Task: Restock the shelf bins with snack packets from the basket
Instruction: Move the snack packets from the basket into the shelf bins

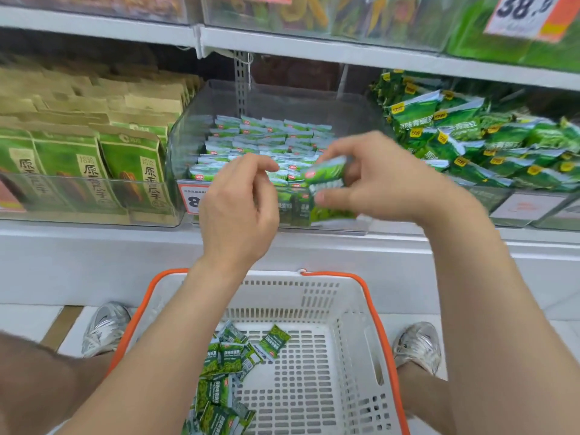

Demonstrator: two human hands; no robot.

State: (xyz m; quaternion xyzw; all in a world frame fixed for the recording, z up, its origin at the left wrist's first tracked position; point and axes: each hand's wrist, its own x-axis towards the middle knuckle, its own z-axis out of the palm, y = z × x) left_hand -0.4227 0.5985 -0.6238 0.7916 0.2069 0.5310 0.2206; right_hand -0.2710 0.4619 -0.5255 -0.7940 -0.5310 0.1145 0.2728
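Note:
A clear shelf bin (201, 120) in the middle holds several rows of small green snack packets (270, 136). My right hand (376, 180) pinches a stack of green packets (326, 177) between thumb and fingers at the bin's front edge. My left hand (241, 208) hovers beside it with its fingers loosely curled and nothing visible in them. Below, a white basket (354, 312) with orange handles sits on the floor, with several green packets (232, 365) lying in its left half.
Left of the bin stand brown and green paper bags (94, 158) behind a clear front. A bin of larger green bags (489, 142) is on the right. An upper shelf (314, 45) overhangs. My shoes (106, 328) flank the basket.

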